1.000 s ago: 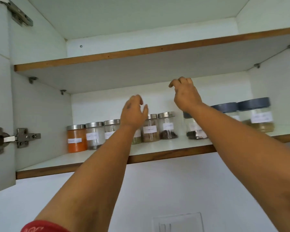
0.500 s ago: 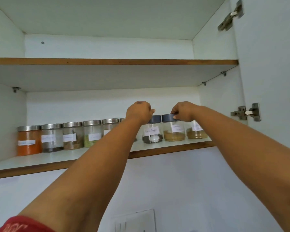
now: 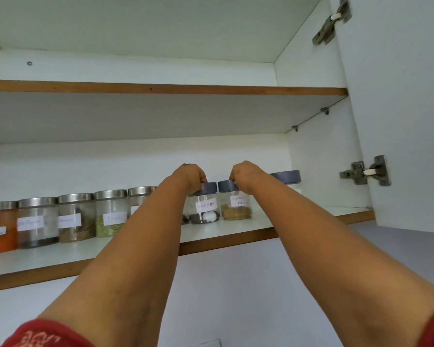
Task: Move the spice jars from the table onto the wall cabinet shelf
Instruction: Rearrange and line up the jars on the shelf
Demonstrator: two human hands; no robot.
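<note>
Two upright spice jars are gripped by their grey lids on the lower cabinet shelf (image 3: pixel 236 232): the black pepper jar (image 3: pixel 205 205) directly beneath the left hand (image 3: pixel 189 177), the garam masala jar (image 3: pixel 236 202) directly beneath the right hand (image 3: pixel 244 175). Both jars stand just beside each other, right of the steel-lidded row (image 3: pixel 75 216); sliding seems possible.

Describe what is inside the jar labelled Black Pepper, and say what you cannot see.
The Black Pepper jar holds a shallow dark layer at the bottom, with a small white round object in it. The left hand grips its grey lid, hiding the top.
</note>
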